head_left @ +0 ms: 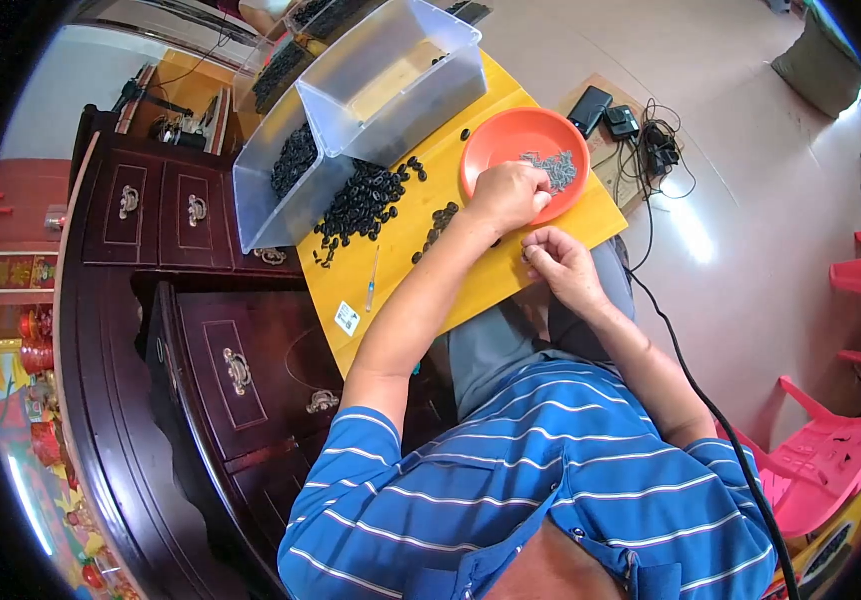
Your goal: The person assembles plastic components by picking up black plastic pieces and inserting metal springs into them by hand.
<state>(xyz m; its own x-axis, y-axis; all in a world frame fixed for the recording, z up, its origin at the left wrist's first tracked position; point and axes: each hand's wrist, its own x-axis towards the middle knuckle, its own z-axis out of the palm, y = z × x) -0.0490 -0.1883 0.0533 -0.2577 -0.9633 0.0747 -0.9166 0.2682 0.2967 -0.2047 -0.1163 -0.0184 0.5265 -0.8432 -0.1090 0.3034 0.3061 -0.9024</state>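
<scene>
My left hand (511, 196) reaches over the orange round dish (491, 150), its fingers closed in a pinch beside a heap of small grey screw-like pieces (557, 168). What its fingertips hold, if anything, is hidden. Just beyond the yellow board's near right edge, my right hand (566, 268) pinches a small dark piece (527, 256) between thumb and fingers. On the yellow board (471, 290), a pile of small black oval parts (359, 200) spreads left of my left arm. A smaller group of dark parts (439, 228) sits beside my left forearm, partly covered by it.
A see-through plastic bin (391, 90) stands at the back left, with black parts (296, 160) in one compartment. A thin screwdriver-like tool (372, 280) and a white printed card (347, 318) lie on the board. Dark drawers (241, 380) flank the left; black cables (661, 150) lie right.
</scene>
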